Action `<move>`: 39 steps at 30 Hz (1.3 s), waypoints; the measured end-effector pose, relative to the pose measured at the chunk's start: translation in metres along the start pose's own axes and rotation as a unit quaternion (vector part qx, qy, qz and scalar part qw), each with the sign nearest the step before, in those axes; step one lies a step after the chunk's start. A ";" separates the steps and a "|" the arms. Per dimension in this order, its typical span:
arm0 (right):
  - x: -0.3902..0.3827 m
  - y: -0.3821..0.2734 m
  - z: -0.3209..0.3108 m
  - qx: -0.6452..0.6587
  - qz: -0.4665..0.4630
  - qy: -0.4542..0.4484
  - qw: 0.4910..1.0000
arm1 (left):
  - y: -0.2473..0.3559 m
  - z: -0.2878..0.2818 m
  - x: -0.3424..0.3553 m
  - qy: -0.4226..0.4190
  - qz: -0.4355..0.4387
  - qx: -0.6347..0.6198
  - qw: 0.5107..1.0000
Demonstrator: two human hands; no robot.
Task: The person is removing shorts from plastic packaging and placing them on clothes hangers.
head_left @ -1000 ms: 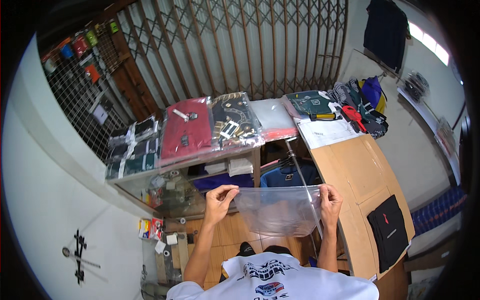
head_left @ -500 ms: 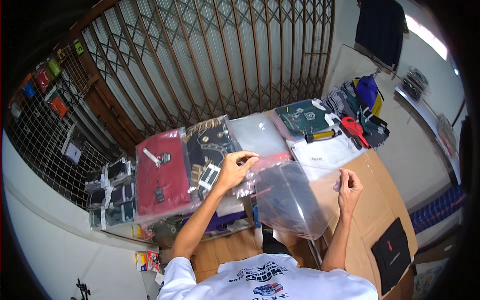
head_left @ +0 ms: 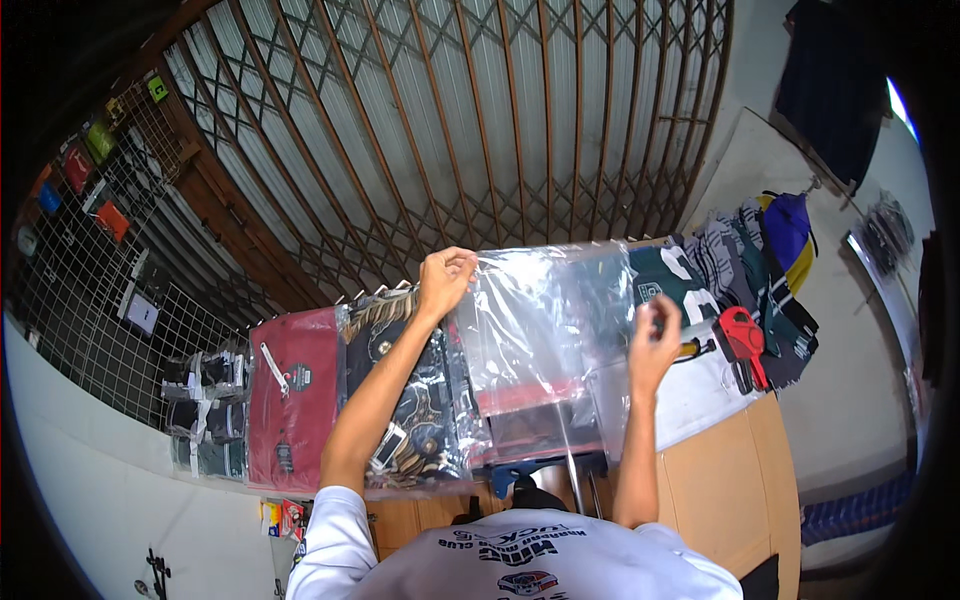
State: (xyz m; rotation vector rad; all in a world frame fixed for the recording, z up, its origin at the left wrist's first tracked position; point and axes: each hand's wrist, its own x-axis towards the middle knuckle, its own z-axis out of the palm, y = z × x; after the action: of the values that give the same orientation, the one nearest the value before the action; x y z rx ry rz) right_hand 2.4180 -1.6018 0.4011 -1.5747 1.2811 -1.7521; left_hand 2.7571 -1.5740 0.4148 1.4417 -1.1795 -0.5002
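A large clear plastic bag (head_left: 530,340) is spread between my hands, its glare and creases catching the light. At its upper left corner, my left hand (head_left: 447,282) pinches the film between thumb and fingers. My right hand (head_left: 655,342) is at the bag's right side with its fingers curled together at the edge; the fingertips are slightly blurred. Through the film I see a red strip and dark packed cloth. Underneath, a bagged green jersey (head_left: 662,280) lies partly covered at the back.
Left of the bag lie a maroon garment (head_left: 300,405) and a black patterned garment (head_left: 415,400), both in plastic. A wrench (head_left: 274,368) rests on the maroon one. To the right are a red tape dispenser (head_left: 741,340) and brown cardboard (head_left: 730,460). A folding metal gate (head_left: 480,130) stands behind.
Both hands have moved away from my body, the left one also further left. The bag has gone from hanging near me to stretching over the packed garments.
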 end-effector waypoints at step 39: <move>-0.119 0.111 0.070 -0.180 0.007 -0.423 0.888 | -0.086 0.106 -0.119 -0.544 -0.133 0.469 0.683</move>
State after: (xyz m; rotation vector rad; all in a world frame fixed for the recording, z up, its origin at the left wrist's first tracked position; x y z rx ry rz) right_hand 2.4863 -1.5782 0.2392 -2.1610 1.1537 -0.6310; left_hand 2.6530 -1.5369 0.2714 2.3081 -2.4300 -1.1579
